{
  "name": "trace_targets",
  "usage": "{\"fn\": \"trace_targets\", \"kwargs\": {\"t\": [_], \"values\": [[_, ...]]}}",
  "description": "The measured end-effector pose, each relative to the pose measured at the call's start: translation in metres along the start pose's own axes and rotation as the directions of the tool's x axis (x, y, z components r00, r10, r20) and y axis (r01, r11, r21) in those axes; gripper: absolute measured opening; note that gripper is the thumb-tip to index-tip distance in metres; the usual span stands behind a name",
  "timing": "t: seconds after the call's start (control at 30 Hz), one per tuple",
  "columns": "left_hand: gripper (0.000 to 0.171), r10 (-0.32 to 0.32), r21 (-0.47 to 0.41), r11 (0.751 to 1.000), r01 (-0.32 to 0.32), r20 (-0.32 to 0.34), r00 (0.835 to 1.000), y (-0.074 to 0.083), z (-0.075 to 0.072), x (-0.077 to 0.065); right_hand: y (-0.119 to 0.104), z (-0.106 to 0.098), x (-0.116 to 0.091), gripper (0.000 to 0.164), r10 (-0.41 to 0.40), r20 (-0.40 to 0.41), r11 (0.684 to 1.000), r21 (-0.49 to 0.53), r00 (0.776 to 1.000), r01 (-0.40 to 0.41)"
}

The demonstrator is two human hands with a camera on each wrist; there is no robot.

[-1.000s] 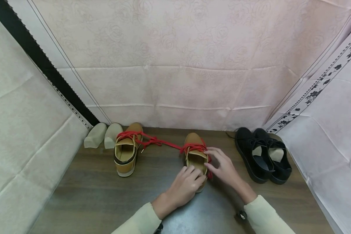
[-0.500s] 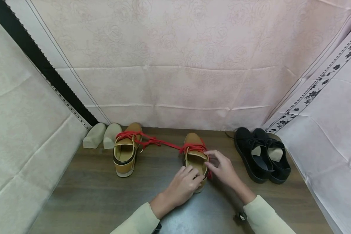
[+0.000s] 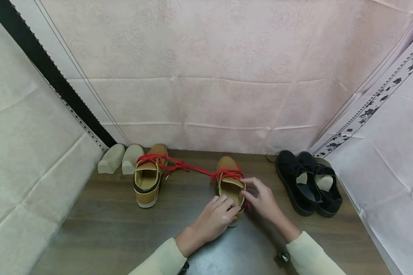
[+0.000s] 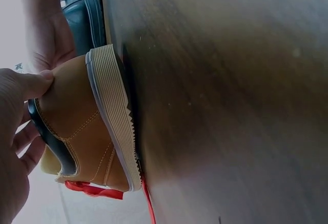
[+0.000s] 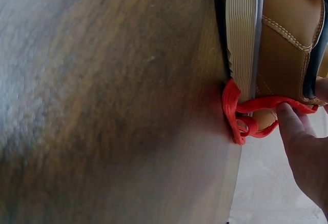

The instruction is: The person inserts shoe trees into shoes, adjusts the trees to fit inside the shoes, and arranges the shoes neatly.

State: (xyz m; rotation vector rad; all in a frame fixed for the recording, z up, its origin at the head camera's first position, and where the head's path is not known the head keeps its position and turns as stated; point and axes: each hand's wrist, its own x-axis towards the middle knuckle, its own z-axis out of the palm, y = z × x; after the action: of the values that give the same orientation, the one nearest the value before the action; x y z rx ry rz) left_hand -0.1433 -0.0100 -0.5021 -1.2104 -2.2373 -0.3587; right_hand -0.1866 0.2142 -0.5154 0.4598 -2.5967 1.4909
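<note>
A tan lace-up shoe (image 3: 227, 164) with red laces stands on the floor, its opening towards me. My left hand (image 3: 214, 217) grips the heel, its thumb on the outside and its fingers at the collar (image 4: 54, 147). On the shoe's right side, my right hand (image 3: 263, 198) pinches the edge near the eyelets. In the right wrist view, a finger of it touches the red lace (image 5: 256, 103), which hangs looped beside the sole. To the left stands the matching tan shoe (image 3: 148, 194). A red lace (image 3: 199, 169) stretches between the two shoes.
Two cream shoe-shaped inserts (image 3: 111, 159) sit at the far left by the wall. A pair of black lace-up shoes (image 3: 292, 183) with pale pieces inside stands at the right. Patterned cloth (image 3: 206, 99) covers the walls around the wooden floor (image 3: 106, 229).
My right fingers have come slightly lower along the shoe's edge. The left hand and the shoes look almost unmoved.
</note>
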Motion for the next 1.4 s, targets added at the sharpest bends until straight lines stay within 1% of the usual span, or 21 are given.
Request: {"fn": "trace_targets", "kwargs": {"t": [0.23, 0.43, 0.7, 0.87, 1.03, 1.17, 1.27, 1.4], "values": [[0.025, -0.011, -0.052, 0.999, 0.012, 0.012, 1.000, -0.005, -0.009, -0.002, 0.001, -0.001, -0.001, 0.035, -0.001, 0.002, 1.000, 0.004, 1.000, 0.001], [0.024, -0.043, -0.055, 0.997, 0.044, 0.028, 0.999, -0.013, -0.020, -0.002, 0.004, -0.001, -0.002, 0.034, -0.001, -0.002, 1.000, 0.000, 1.000, 0.001], [0.028, -0.056, -0.029, 0.998, 0.055, -0.018, 0.998, -0.027, -0.033, -0.003, 0.005, -0.001, -0.002, 0.033, 0.013, -0.001, 1.000, 0.018, 1.000, -0.013], [0.032, -0.065, 0.019, 0.998, 0.067, -0.072, 0.995, -0.038, -0.044, -0.007, 0.005, -0.001, -0.001, 0.035, 0.001, -0.008, 1.000, 0.032, 1.000, -0.001], [0.037, -0.098, 0.032, 0.994, 0.102, -0.100, 0.990, -0.048, -0.054, -0.010, 0.006, -0.001, 0.001, 0.035, -0.002, -0.010, 0.999, 0.034, 1.000, 0.003], [0.038, -0.127, 0.049, 0.990, 0.133, -0.105, 0.986, -0.057, -0.063, -0.015, 0.007, 0.000, 0.002, 0.036, -0.011, -0.015, 0.999, 0.033, 1.000, 0.012], [0.038, -0.161, 0.058, 0.984, 0.167, -0.104, 0.982, -0.065, -0.071, -0.021, 0.008, 0.001, 0.002, 0.035, -0.014, -0.013, 0.999, 0.029, 1.000, 0.015], [0.038, -0.216, 0.062, 0.973, 0.223, -0.104, 0.971, -0.078, -0.082, -0.029, 0.008, 0.002, 0.001, 0.034, -0.005, -0.007, 0.999, 0.036, 1.000, 0.006]]}}
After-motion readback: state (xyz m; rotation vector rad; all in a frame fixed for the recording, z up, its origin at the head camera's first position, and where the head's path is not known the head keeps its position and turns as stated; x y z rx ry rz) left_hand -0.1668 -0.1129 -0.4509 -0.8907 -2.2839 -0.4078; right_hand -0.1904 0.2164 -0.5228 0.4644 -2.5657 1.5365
